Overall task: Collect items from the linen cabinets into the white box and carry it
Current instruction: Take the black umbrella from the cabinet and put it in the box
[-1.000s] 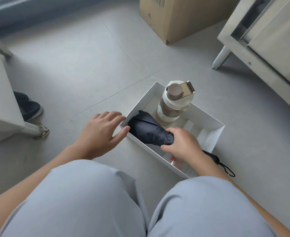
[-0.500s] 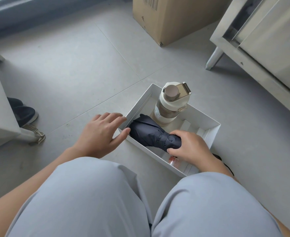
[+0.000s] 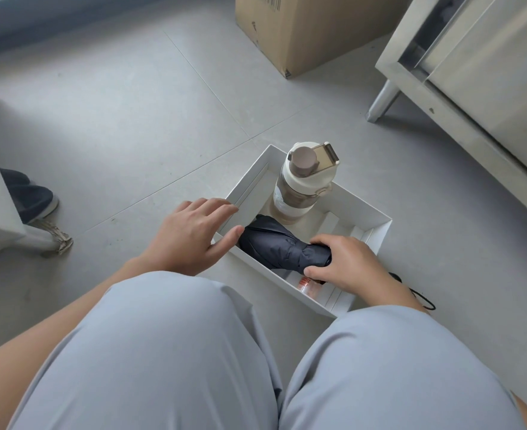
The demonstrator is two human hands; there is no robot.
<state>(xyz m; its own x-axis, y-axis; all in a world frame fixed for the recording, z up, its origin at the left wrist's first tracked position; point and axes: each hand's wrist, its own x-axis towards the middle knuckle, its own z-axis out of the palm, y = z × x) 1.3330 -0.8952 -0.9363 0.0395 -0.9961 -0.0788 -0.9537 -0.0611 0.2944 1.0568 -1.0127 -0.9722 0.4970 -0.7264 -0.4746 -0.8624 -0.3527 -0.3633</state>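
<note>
Head view, looking down past two bent knees in pale grey trousers to a tiled floor. Step in hand, as judged: packing, with the umbrella [image 3: 274,246] being settled into the box [image 3: 361,211] before the lift. The box sits on the floor just beyond the knees, turned cornerwise. The folded dark umbrella lies along its near wall, tip toward the left corner, and a capped bottle [image 3: 299,187] stands upright in the far corner, just behind the umbrella. A small red-labelled item [image 3: 306,282] lies on the box bottom under the right hand; what it is cannot be made out. The right hand [image 3: 349,262] reaches in over the right end of the box, fingers and thumb curled round the umbrella's handle end in a closed grip. A dark cord [image 3: 423,297] trails on the floor beside that wrist. The left hand [image 3: 191,234] lies flat and spread on the box's left corner, fingers straight, thumb against the rim, holding nothing. The next move probably calls for releasing the umbrella and taking the box by two opposite walls, kept level so that the tall bottle does not topple. A carton [image 3: 302,29] stands far off, a steel cabinet [image 3: 473,88] is at the right, and a shoe [image 3: 29,193] is at the left.
</note>
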